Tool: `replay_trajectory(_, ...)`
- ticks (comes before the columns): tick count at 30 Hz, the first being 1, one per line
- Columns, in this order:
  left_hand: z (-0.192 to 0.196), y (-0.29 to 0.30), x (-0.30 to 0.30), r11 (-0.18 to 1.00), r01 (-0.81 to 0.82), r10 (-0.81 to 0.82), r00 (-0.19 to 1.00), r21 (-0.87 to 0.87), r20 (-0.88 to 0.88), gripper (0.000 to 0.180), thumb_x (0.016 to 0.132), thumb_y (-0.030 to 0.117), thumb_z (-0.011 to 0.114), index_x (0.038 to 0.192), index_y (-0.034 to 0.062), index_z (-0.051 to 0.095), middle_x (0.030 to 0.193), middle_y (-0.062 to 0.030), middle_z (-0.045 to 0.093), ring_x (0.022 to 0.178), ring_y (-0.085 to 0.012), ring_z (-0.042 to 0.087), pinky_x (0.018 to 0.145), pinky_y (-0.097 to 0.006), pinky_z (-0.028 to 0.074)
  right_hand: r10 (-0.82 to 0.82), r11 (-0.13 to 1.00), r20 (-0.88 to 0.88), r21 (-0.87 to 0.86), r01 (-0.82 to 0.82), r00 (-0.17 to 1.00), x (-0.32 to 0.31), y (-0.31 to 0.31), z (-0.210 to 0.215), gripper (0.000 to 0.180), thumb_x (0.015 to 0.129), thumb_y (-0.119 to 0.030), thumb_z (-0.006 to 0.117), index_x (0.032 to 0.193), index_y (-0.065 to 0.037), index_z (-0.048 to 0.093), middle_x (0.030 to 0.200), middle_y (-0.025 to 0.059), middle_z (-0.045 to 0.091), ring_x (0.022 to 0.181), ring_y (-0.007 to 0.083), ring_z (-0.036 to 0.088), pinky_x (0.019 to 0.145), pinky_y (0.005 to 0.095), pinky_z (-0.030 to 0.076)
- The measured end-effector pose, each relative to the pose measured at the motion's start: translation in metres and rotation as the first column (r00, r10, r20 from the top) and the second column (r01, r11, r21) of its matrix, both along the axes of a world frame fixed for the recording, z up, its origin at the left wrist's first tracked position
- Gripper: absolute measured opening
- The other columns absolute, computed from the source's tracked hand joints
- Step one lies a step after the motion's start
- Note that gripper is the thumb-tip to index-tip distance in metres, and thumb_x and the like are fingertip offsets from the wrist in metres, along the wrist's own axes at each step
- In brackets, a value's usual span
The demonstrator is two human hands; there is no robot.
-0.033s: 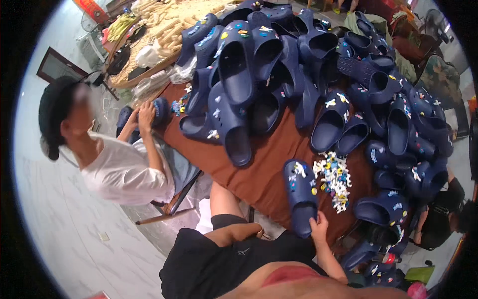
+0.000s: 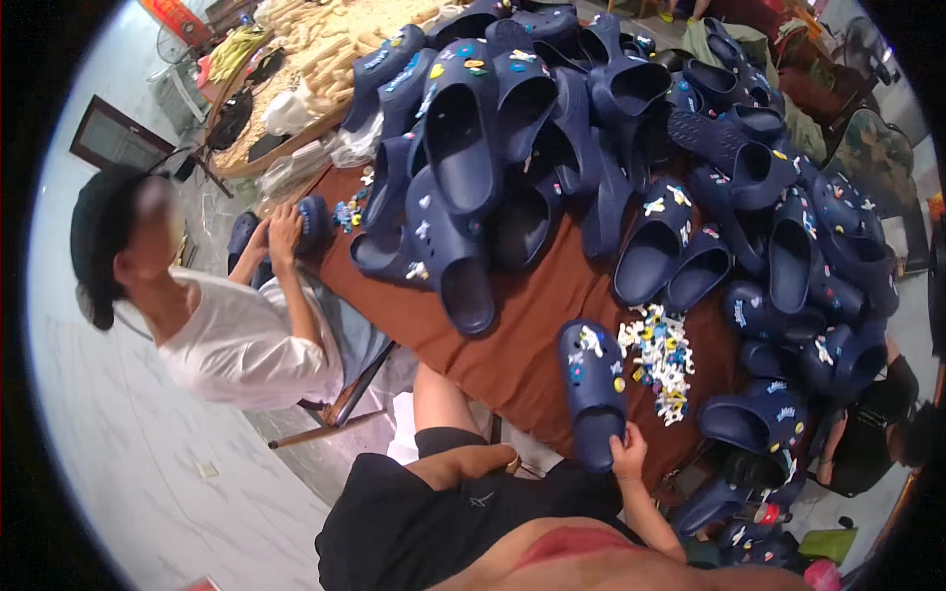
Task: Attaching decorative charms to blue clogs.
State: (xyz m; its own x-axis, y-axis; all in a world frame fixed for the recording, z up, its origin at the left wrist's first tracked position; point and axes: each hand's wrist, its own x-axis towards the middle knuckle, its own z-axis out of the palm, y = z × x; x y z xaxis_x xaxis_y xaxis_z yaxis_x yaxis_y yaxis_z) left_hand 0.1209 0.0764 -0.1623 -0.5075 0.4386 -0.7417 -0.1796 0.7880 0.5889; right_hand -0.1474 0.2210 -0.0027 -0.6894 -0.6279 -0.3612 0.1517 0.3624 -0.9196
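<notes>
My right hand [image 2: 629, 453] pinches the heel end of a navy clog [image 2: 595, 433]. The clog lies at the table's near edge with its toe pointing away from me. White, yellow and blue charms sit in its top. Just right of its toe is a pile of small charms [image 2: 665, 360], mostly white with some yellow and blue. My left forearm [image 2: 458, 463] crosses my black shirt, with a band at the wrist. The fingers of my left hand are hidden from view.
Many navy clogs [image 2: 463, 148] are heaped across the brown-covered table [image 2: 512, 355] and down its right side. At left, a person in white [image 2: 246, 335] handles another clog [image 2: 313, 222] beside a small charm pile [image 2: 350, 212]. Another person in black [image 2: 877, 433] is at right.
</notes>
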Motion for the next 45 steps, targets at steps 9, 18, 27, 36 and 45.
replay_trajectory(9,0.006,0.043,-0.008,0.973,0.066,-0.091,0.99,0.222,0.105,0.039,0.073,0.028,0.058,0.107,0.01,0.057,0.108,-0.0098,0.057,0.102,-0.0235,0.052,0.085,-0.039,0.04,0.084,0.946,-0.124,0.322,-0.04,0.989,-0.011,-0.016,0.027,0.04,0.067,-0.011,0.059,0.104,0.003,0.053,0.087,0.0178,0.061,0.082,0.0265,0.061,0.075,0.0333,0.045)
replay_trajectory(18,0.005,0.063,-0.031,0.954,0.104,-0.154,0.975,0.283,0.161,0.039,0.072,0.029,0.059,0.106,0.0091,0.058,0.107,-0.0101,0.057,0.1,-0.0237,0.053,0.084,-0.04,0.04,0.153,0.954,-0.288,0.294,-0.065,0.945,-0.003,-0.02,0.027,0.038,0.067,-0.013,0.06,0.102,0.001,0.053,0.081,0.0163,0.06,0.075,0.029,0.06,0.069,0.0363,0.046)
replay_trajectory(27,0.004,0.05,-0.059,0.998,-0.028,0.021,0.993,0.062,0.113,0.04,0.071,0.029,0.06,0.105,0.0082,0.058,0.106,-0.0104,0.058,0.099,-0.0239,0.054,0.083,-0.04,0.041,0.152,0.951,-0.237,0.299,-0.077,0.96,-0.001,-0.013,0.025,0.039,0.067,-0.014,0.06,0.102,0.001,0.053,0.084,0.0181,0.06,0.076,0.0297,0.06,0.07,0.0361,0.046)
replay_trajectory(36,-0.024,0.009,-0.057,0.996,-0.037,0.038,0.999,-0.08,0.008,0.041,0.07,0.029,0.061,0.105,0.0072,0.058,0.106,-0.0106,0.058,0.098,-0.0242,0.055,0.083,-0.04,0.042,0.076,0.977,-0.198,0.213,-0.032,0.977,-0.002,-0.02,0.026,0.037,0.069,-0.013,0.061,0.101,0.002,0.053,0.083,0.0152,0.06,0.075,0.0248,0.059,0.069,0.0339,0.046)
replay_trajectory(45,-0.031,-0.014,-0.061,0.966,-0.033,-0.016,0.982,-0.257,-0.187,0.042,0.069,0.029,0.062,0.104,0.0063,0.059,0.105,-0.0109,0.059,0.097,-0.0244,0.056,0.082,-0.04,0.043,0.011,1.0,-0.338,0.023,-0.004,0.941,0.004,-0.01,-0.013,0.036,0.07,-0.011,0.06,0.1,0.008,0.052,0.085,0.0203,0.061,0.079,0.028,0.061,0.073,0.0336,0.046)
